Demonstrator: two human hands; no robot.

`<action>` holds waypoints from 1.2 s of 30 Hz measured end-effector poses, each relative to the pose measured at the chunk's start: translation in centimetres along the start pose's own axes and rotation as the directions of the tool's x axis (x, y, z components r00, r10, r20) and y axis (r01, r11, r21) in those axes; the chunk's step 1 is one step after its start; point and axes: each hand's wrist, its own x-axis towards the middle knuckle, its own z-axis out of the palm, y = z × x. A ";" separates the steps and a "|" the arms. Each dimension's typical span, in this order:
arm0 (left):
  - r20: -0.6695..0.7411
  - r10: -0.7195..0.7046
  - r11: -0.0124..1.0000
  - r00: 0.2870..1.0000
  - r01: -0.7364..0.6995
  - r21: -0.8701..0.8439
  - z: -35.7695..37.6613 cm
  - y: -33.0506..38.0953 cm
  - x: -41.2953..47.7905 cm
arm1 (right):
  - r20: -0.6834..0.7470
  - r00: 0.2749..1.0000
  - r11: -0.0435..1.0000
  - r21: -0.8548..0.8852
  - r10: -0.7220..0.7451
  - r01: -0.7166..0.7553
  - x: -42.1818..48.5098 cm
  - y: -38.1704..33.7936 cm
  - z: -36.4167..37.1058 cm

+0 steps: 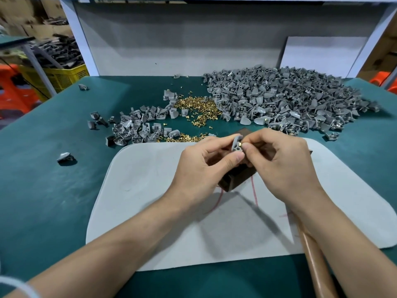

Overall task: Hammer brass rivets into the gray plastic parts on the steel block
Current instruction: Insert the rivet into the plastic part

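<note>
Left hand pinches a gray part above the block on the mat. Right hand pinches a rivet against the part. Parts pile and rivet pile lie behind.

A gray plastic part is pinched between thumb and fingers of the left hand, above the dark steel block. A brass rivet is held against the part by the fingertips of the right hand. The block is set on a pale mat on the green table. A large heap of gray parts is seen far right, loose rivets far centre, a smaller heap left of them. A brown handle is seen beneath the right forearm.
</note>
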 end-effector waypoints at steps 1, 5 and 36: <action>0.018 0.030 0.998 0.999 -0.031 0.063 0.0 0.1 -0.1 | -0.009 0.999 0.999 0.016 0.031 -0.031 0.0 0.0 0.1; 0.032 0.136 0.960 0.990 -0.140 0.241 -0.3 -0.2 0.1 | 0.045 0.992 0.982 0.141 0.118 -0.123 -0.1 0.1 0.1; 0.090 -0.051 0.996 0.995 0.057 -0.070 -1.3 0.2 0.6 | 0.081 0.985 0.934 0.317 0.149 -0.167 -0.2 -0.3 -0.2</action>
